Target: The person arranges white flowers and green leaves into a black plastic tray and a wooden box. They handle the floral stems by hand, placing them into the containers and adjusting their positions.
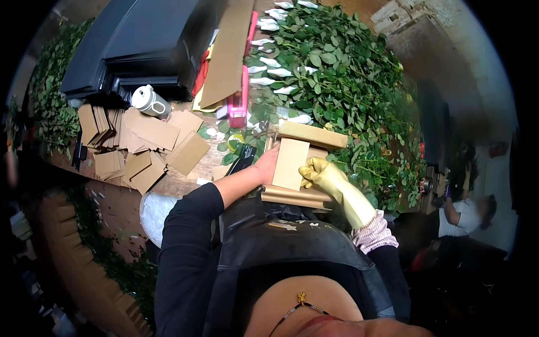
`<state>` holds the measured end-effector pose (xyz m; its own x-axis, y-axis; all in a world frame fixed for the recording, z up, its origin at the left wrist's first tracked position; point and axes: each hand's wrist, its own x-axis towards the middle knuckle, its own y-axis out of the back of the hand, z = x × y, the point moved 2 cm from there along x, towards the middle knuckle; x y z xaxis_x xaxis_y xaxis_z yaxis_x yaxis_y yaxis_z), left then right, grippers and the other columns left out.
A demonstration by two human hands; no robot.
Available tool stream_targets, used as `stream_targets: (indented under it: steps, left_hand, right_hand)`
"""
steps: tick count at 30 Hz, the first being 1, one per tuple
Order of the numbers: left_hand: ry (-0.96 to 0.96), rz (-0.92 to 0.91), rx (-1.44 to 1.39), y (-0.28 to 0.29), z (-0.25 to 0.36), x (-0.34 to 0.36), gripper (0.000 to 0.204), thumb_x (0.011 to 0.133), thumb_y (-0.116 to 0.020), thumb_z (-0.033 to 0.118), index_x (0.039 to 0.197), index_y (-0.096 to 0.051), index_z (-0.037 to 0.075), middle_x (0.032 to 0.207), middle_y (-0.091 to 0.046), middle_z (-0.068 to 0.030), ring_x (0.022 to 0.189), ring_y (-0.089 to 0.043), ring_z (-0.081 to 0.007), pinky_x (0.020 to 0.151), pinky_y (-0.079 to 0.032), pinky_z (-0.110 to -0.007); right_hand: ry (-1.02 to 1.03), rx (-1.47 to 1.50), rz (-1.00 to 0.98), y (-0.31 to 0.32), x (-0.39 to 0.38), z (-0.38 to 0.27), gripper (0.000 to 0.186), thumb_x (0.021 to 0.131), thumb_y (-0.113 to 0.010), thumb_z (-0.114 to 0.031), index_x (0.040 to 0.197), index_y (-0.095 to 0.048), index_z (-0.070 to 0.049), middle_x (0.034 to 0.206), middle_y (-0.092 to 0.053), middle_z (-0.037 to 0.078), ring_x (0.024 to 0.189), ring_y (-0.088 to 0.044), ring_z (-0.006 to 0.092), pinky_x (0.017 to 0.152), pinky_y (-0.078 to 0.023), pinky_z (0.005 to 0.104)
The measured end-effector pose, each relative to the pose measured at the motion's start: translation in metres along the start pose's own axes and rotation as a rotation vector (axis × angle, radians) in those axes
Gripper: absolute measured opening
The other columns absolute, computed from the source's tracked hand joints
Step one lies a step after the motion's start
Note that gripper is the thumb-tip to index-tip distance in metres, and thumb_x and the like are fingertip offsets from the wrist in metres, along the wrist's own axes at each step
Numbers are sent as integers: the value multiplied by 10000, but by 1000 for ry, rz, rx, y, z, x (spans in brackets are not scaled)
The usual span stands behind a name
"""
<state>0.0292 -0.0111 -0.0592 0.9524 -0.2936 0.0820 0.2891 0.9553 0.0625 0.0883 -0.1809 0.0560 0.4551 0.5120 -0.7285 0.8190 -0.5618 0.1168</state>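
Note:
A flat tan cardboard piece point(291, 163) is held in front of my chest, at the near edge of the workbench. My bare left hand point(268, 165) grips its left edge, with most of the fingers hidden by the card. On the opposite edge, my right hand point(320, 173), in a long pale yellow rubber glove, has its fingers curled and pinching the card. Just beyond lies a ribbed corrugated cardboard strip point(313, 135). A curved brown cardboard edge point(295, 196) runs along the near side, below both hands.
Leafy green stems point(348, 84) with white-wrapped heads cover the right of the workbench. Loose cardboard pieces point(151, 135) lie left, beside a white lidded cup point(150, 101) and stacked black sheets point(157, 45). A pink tool point(238, 101) stands beyond my hands. Another person point(463, 216) is far right.

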Motion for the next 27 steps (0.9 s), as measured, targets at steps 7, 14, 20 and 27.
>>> stream_targets:
  steps: [7, 14, 20, 27]
  left_hand:
    - [-244, -72, 1101, 6, 5, -11, 606, 936, -510, 466, 1436, -559, 126, 1514, -504, -148, 1440, -406, -363, 1237, -238, -480]
    - [-238, 112, 1223, 68, 50, -61, 624, 938, -653, 398, 1427, -527, 31, 1419, -577, -176, 1354, -517, -336, 1180, -351, -488]
    - [-310, 74, 944, 30, 66, -34, 209, 851, -761, 157, 1029, -719, 55, 1028, -713, -83, 946, -689, -277, 831, -570, -401]
    - [-205, 64, 953, 12, 73, -22, 189, 780, -795, 117, 939, -734, 35, 997, -710, -98, 889, -688, -272, 796, -584, -380]
  right_hand:
    - [-61, -116, -138, 16, 49, 27, 215, 1036, -626, -240, 921, -609, -58, 779, -731, 80, 655, -706, 137, 609, -575, 254]
    - [-96, -214, -100, 12, 47, 15, 225, 1013, -642, -253, 893, -630, -63, 769, -738, 77, 611, -688, 114, 564, -563, 239]
    - [-33, -582, -19, 8, 31, -9, 394, 997, -546, -375, 1106, -699, -29, 980, -765, 141, 854, -746, 279, 785, -601, 395]
    - [258, -547, -113, 40, -8, -62, 400, 1032, -540, -441, 1298, -638, -159, 1021, -750, 74, 919, -721, 215, 870, -565, 324]
